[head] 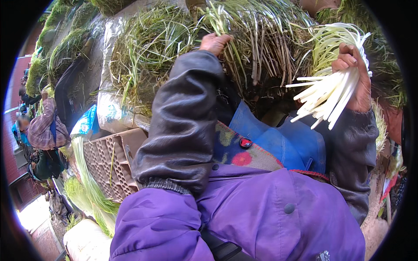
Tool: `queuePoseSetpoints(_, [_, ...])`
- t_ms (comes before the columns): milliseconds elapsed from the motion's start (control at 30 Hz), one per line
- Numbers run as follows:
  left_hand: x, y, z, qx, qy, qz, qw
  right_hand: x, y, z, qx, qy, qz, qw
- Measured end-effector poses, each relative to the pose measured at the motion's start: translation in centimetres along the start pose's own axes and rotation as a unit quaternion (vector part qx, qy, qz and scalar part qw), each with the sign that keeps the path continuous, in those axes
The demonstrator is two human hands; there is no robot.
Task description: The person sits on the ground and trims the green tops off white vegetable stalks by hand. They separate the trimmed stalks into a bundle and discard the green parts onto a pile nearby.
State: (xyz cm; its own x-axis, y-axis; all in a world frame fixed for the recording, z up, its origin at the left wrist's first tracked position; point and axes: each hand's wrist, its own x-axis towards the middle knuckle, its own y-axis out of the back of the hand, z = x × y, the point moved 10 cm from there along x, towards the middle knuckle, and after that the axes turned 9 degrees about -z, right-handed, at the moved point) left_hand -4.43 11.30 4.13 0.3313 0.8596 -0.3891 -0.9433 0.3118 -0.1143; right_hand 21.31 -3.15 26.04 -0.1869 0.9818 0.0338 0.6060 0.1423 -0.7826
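My left hand (215,44) grips a few leafy green stalks (222,23) at the front of a large heap of uncleaned stalks (271,53). Brown, soil-covered lower ends of that heap hang toward me. Up on the right, my right hand (351,70) is closed around a bunch of pale, cleaned stalks (326,94). Their white cut-looking ends point down and left, while yellowish leaves curl above the fist. Dark leather-like sleeves cover both forearms. A blue apron (277,133) spreads over my lap, below the heap.
At left stand hollow clay bricks (109,163), with a bundle of long pale-green stalks (93,186) alongside. A white sack (86,241) lies lower left. A person in a plaid jacket (47,125) and other people are farther left, near more heaps of greens (70,49).
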Motion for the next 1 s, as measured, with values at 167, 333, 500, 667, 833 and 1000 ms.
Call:
queuePoseSetpoints(167, [-6.9,1.6,8.3,-0.155,-0.080,-0.044,0.984,-0.1,0.6,0.0,-0.035,0.000,0.028,0.999])
queuePoseSetpoints(333, [-11.8,2.8,9.9,-0.222,-0.043,-0.187,0.956,0.0,1.2,0.2,-0.051,0.003,0.025,0.998])
queuePoseSetpoints(500, [-16.0,7.1,14.6,-0.115,-0.124,-0.165,0.972,0.0,1.4,0.0,-0.057,0.003,0.023,0.998])
queuePoseSetpoints(667, [-18.8,13.5,12.6,-0.023,-0.079,-0.045,0.996,0.2,0.8,0.4,-0.054,-0.003,0.013,0.998])
queuePoseSetpoints(833, [-16.6,24.2,2.4,0.080,-0.027,0.096,0.992,0.0,0.5,0.7,-0.051,-0.014,0.021,0.998])
queuePoseSetpoints(1000, [-17.4,25.9,0.3,0.414,0.029,0.312,0.855,0.1,1.2,0.9,-0.053,-0.002,0.039,0.998])
